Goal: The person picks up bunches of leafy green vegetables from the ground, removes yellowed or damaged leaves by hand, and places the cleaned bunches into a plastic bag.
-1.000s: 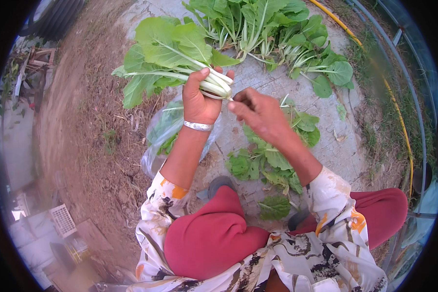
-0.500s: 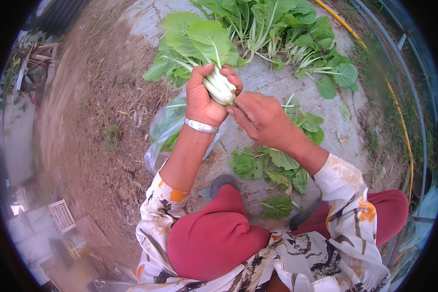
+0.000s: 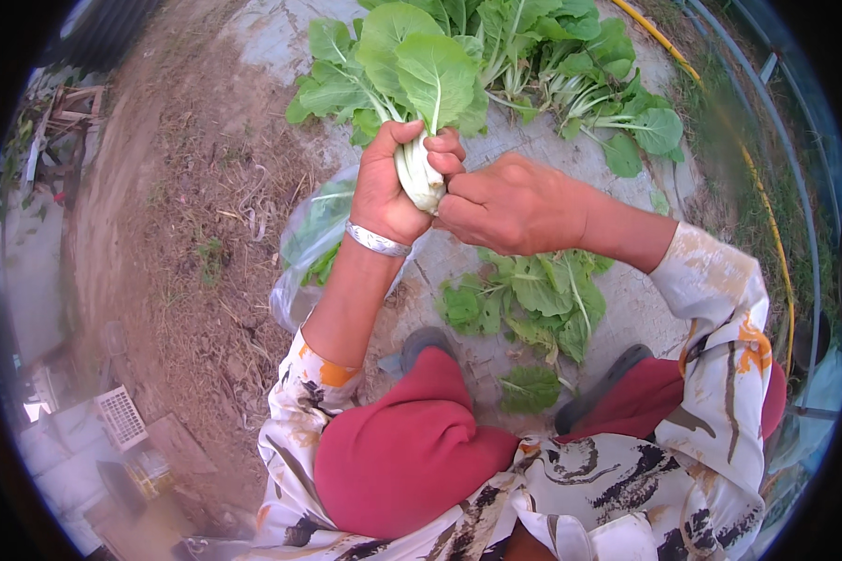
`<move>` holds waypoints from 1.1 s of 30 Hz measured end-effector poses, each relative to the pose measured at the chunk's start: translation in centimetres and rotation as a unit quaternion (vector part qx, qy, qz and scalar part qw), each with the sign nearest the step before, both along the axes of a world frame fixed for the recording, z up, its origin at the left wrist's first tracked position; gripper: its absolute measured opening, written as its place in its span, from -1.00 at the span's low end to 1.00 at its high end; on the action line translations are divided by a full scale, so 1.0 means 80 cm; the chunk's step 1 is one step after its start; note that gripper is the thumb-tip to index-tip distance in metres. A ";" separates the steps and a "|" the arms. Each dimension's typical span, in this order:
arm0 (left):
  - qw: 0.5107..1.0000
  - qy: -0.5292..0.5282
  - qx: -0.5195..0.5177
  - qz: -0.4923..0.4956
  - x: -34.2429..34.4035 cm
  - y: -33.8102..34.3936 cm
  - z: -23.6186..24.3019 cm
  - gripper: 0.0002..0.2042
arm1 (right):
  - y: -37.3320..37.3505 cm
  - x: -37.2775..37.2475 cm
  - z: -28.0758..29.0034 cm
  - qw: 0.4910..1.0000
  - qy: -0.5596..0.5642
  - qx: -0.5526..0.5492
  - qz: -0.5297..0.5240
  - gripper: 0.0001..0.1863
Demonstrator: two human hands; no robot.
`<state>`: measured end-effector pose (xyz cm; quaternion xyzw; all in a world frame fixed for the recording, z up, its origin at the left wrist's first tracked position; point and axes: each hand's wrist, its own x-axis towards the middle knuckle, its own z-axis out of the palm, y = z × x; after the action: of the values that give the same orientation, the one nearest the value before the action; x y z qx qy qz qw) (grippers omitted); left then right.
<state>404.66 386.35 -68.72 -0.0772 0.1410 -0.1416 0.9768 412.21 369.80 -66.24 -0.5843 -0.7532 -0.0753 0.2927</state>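
My left hand is wrapped round a head of leafy greens, its pale stalks in my palm and the broad green leaves fanning out above my thumb. The cut root end points down toward me. Against that base my right hand is closed, knuckles up; its fingertips are partly hidden, and I cannot make out what they hold. Below my right hand, loose torn leaves lie in a small heap, with one separate leaf closer to my feet.
A large pile of greens lies on the grey slab ahead. Beside my left forearm is a clear plastic bag with greens inside. A yellow hose runs along the right. Dry soil spreads to the left.
A leaf that was below my right hand now lies on the loose heap. My right elbow has swung outward, and the head of greens stands more upright in my left hand.
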 end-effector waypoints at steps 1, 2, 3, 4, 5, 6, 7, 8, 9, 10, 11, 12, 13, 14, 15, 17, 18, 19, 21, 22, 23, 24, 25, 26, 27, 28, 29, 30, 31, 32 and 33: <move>1.000 0.007 -0.016 -0.012 -0.001 0.002 -0.002 -0.76 | 0.001 0.003 0.002 1.000 -0.011 -0.014 0.018 -0.81; 0.999 0.014 -0.033 -0.025 -0.003 0.004 -0.003 -0.76 | 0.003 0.007 0.005 0.999 -0.023 -0.028 0.035 -0.82; 0.998 0.021 -0.049 -0.037 -0.005 0.005 -0.004 -0.77 | 0.002 0.007 0.006 0.997 -0.034 -0.042 0.053 -0.83; 0.998 0.022 -0.030 -0.041 0.002 0.002 -0.008 -0.79 | -0.004 0.013 0.005 0.996 -0.040 -0.063 0.048 -0.83; 0.999 0.023 0.018 -0.015 0.008 -0.005 -0.014 -0.76 | -0.012 0.019 0.000 0.995 -0.045 -0.084 0.042 -0.84; 0.996 0.029 0.076 0.024 0.005 -0.007 -0.008 -0.71 | -0.008 0.020 -0.002 0.993 -0.047 -0.094 0.048 -0.84; 0.988 0.036 0.133 0.063 0.003 -0.008 -0.003 -0.65 | -0.006 0.018 -0.005 0.997 -0.021 -0.067 0.022 -0.84; 0.987 0.037 0.120 0.095 0.003 -0.007 0.003 -0.60 | -0.005 0.013 -0.008 0.999 0.005 -0.040 -0.003 -0.85; 0.988 0.038 0.114 0.095 0.005 -0.009 0.009 -0.61 | -0.007 0.006 -0.009 0.999 0.035 -0.016 -0.029 -0.85; 0.989 0.038 0.108 0.095 0.007 -0.010 0.015 -0.62 | -0.008 0.004 -0.010 0.998 0.054 -0.009 -0.036 -0.87; 0.989 0.038 0.102 0.095 0.009 -0.009 0.018 -0.62 | -0.008 0.003 -0.011 0.996 0.073 -0.001 -0.043 -0.88; 0.995 0.035 0.058 0.073 0.009 -0.008 0.017 -0.65 | -0.009 -0.002 -0.012 0.994 0.093 0.005 -0.052 -0.88; 0.997 0.033 0.025 0.065 0.009 -0.006 0.015 -0.67 | -0.007 -0.010 -0.017 0.983 0.171 0.017 -0.071 -0.89; 0.998 0.031 -0.008 0.058 0.008 -0.004 0.013 -0.68 | -0.004 -0.021 -0.025 0.964 0.248 0.029 -0.090 -0.88; 0.998 0.026 -0.044 0.046 0.012 -0.005 0.012 -0.70 | -0.005 -0.030 -0.027 0.940 0.320 0.039 -0.112 -0.87; 0.992 0.027 0.065 0.107 0.013 -0.005 0.016 -0.72 | -0.005 -0.058 -0.020 0.730 0.667 -0.060 -0.134 -0.81; 0.984 0.031 0.115 0.132 0.013 -0.010 0.016 -0.73 | -0.011 -0.071 -0.019 0.571 0.801 -0.110 -0.143 -0.78; 0.971 0.029 0.177 0.159 0.012 -0.013 0.017 -0.73 | -0.014 -0.077 -0.020 0.596 0.776 -0.149 -0.141 -0.79; 0.931 0.022 0.301 0.205 0.009 -0.020 0.020 -0.73 | -0.022 -0.086 -0.023 0.640 0.723 -0.220 -0.138 -0.81; 0.928 -0.004 0.317 0.196 0.006 -0.018 0.016 -0.72 | -0.026 -0.090 -0.026 0.659 0.694 -0.254 -0.137 -0.81; 0.954 -0.028 0.230 0.192 0.009 0.008 0.016 -0.71 | -0.030 -0.096 -0.030 0.677 0.663 -0.288 -0.136 -0.82; 0.968 -0.050 0.150 0.193 0.003 0.058 0.022 -0.69 | -0.027 -0.110 -0.034 0.696 0.630 -0.321 -0.124 -0.83; 0.976 -0.077 0.063 0.193 0.001 0.085 0.026 -0.68 | -0.030 -0.122 -0.045 0.770 0.537 -0.323 -0.119 -0.83; 0.969 -0.083 0.117 0.203 0.003 0.087 0.036 -0.66 | -0.041 -0.126 -0.063 0.836 0.431 -0.320 -0.110 -0.83; 0.959 -0.088 0.169 0.211 0.010 0.083 0.050 -0.64 | -0.053 -0.121 -0.079 0.889 0.320 -0.312 -0.101 -0.81; 0.945 -0.093 0.227 0.219 0.014 0.081 0.066 -0.63 | -0.061 -0.113 -0.089 0.909 0.242 -0.317 -0.119 -0.81; 0.909 -0.097 0.329 0.237 0.016 0.064 0.067 -0.57 | -0.067 -0.103 -0.099 0.923 0.164 -0.318 -0.140 -0.81; 0.911 -0.112 0.333 0.217 0.010 0.062 0.055 -0.54 | -0.065 -0.091 -0.102 0.932 0.083 -0.314 -0.159 -0.79; 0.913 -0.128 0.333 0.197 0.005 0.061 0.034 -0.52 | -0.061 -0.077 -0.098 0.930 0.081 -0.315 -0.170 -0.78; 0.914 -0.165 0.318 0.190 0.001 0.054 0.022 -0.56 | -0.059 -0.064 -0.086 0.926 0.079 -0.319 -0.185 -0.76; 0.913 -0.196 0.308 0.184 -0.009 0.052 0.017 -0.60 | -0.051 -0.057 -0.072 0.924 0.083 -0.321 -0.193 -0.75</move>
<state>403.95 390.53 -67.40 0.2319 -0.0337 0.0789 0.9689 407.64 365.69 -71.96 -0.7853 -0.5825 0.1640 0.1308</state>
